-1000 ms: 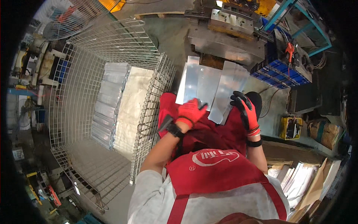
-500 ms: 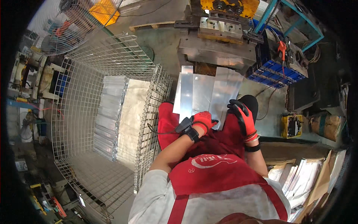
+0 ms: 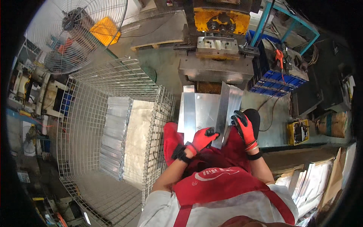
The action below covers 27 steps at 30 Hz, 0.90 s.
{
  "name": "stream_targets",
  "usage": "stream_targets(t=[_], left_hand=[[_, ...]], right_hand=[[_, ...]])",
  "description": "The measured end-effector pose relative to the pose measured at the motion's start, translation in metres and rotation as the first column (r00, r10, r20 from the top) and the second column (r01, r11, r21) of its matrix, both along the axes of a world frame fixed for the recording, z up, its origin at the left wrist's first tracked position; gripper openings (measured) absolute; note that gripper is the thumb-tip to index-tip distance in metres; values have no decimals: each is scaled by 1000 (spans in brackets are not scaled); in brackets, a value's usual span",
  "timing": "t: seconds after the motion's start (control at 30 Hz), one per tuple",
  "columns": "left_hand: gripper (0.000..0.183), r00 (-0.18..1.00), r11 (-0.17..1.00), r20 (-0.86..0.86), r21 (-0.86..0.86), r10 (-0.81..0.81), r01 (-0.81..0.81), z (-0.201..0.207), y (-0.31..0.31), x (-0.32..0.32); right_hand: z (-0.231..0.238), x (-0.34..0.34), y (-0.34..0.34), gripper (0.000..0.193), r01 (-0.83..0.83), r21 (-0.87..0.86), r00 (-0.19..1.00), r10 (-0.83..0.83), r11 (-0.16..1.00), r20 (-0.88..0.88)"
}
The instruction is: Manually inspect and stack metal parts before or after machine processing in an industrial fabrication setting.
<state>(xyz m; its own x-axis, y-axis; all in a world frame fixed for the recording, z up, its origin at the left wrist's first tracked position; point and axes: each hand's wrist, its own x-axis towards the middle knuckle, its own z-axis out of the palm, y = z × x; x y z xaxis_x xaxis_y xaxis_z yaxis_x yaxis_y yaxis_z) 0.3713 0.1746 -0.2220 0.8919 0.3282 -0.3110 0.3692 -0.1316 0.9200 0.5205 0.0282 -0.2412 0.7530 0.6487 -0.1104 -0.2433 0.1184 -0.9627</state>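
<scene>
Both my hands wear red and black gloves. My left hand [image 3: 202, 139] grips the near end of a long shiny metal sheet [image 3: 222, 109] that is tilted on edge above a stack of flat metal sheets [image 3: 204, 111] on my lap. My right hand [image 3: 244, 126] rests fingers apart against the right side of that stack, next to the tilted sheet. Straight ahead stands a press machine [image 3: 217, 56] with a grey bed and a yellow upper part.
A wire mesh cage [image 3: 109, 128] at my left holds stacked metal sheets [image 3: 113, 132]. A big fan [image 3: 77, 32] stands at the far left. A blue bin [image 3: 280, 81] with tools sits right of the press. A wooden bench [image 3: 302, 151] lies at my right.
My left hand has moved right from the lap to the stack and lifted one sheet onto its edge. My head has tilted up, bringing the press and the fan into view.
</scene>
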Motion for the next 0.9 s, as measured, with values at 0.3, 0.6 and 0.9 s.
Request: stream_targets(t=[0.3, 0.6, 0.9], left_hand=[[7, 972, 907, 228, -419, 65, 38, 24, 3, -13], [15, 898, 863, 260, -459, 355, -208, 38, 27, 41], [17, 876, 859, 241, -418, 418, -295, 12, 38, 51]], right_hand=[[43, 5, 45, 27, -137, 46, 914, 108, 990, 391], [55, 52, 113, 12, 118, 115, 991, -124, 986, 51], [45, 52, 135, 11, 146, 125, 985, -156, 981, 77]])
